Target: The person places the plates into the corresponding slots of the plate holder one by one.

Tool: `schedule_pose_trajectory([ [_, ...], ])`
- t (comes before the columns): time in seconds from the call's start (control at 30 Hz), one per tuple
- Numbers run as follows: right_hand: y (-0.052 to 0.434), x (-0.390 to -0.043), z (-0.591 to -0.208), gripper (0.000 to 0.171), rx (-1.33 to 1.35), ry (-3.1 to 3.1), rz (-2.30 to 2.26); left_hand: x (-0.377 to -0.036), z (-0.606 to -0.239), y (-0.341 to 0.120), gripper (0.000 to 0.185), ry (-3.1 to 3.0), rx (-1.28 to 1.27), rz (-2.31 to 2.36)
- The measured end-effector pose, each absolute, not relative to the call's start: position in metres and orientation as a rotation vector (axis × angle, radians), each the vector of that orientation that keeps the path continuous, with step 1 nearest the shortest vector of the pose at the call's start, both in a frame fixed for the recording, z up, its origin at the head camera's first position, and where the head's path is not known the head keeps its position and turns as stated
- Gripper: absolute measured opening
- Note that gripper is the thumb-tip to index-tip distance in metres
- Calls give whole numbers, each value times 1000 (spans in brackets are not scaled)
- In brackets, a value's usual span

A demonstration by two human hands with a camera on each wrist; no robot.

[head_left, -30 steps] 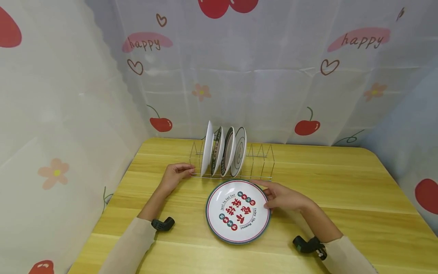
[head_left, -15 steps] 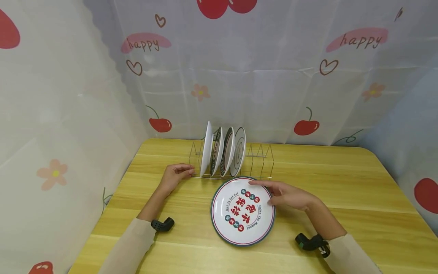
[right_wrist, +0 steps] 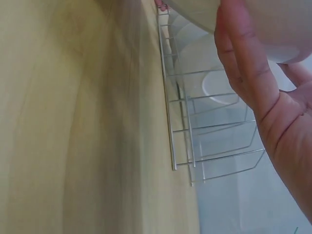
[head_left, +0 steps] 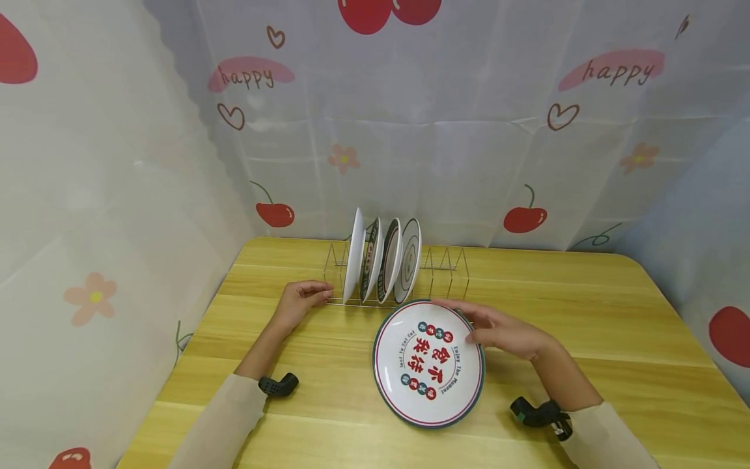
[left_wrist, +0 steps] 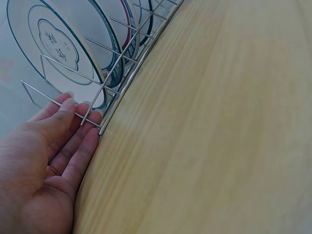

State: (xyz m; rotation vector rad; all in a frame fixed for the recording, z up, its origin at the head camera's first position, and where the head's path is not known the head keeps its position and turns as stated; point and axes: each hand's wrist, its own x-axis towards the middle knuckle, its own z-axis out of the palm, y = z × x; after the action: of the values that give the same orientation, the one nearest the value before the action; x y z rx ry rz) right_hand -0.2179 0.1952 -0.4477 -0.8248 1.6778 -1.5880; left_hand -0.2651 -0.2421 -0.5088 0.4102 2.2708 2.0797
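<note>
A round white plate [head_left: 404,404] with a blue-green rim, a red ring and red lettering is held by my right hand [head_left: 508,332] at its upper right edge. The thumb lies on its face; the other fingers go behind. In the right wrist view the plate's pale underside [right_wrist: 287,29] shows above the fingers, tilted and off the table. My left hand [head_left: 299,305] pinches the left end of a wire plate rack [head_left: 442,305]; in the left wrist view thumb and fingers [left_wrist: 66,114] close on its end wire. Several patterned plates [head_left: 410,260] stand upright in the rack.
The rack's slots right of the standing plates show bare wires [right_wrist: 219,158]. Behind the wooden table [head_left: 586,326] hangs a printed curtain [head_left: 433,169], and another curtain side [head_left: 117,195] runs along the left. Each wrist wears a black camera mount [head_left: 539,415].
The plate has moved right and slightly towards me with my right hand, turning a little. My left hand has stayed on the rack, and the standing plates have not moved.
</note>
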Motion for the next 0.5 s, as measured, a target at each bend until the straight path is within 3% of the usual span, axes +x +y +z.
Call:
schedule_pose_trajectory([
  [0.5,227,-220,-421,62,-919,1669,-1739,-264,-508,-242,20,2273,410,2077],
])
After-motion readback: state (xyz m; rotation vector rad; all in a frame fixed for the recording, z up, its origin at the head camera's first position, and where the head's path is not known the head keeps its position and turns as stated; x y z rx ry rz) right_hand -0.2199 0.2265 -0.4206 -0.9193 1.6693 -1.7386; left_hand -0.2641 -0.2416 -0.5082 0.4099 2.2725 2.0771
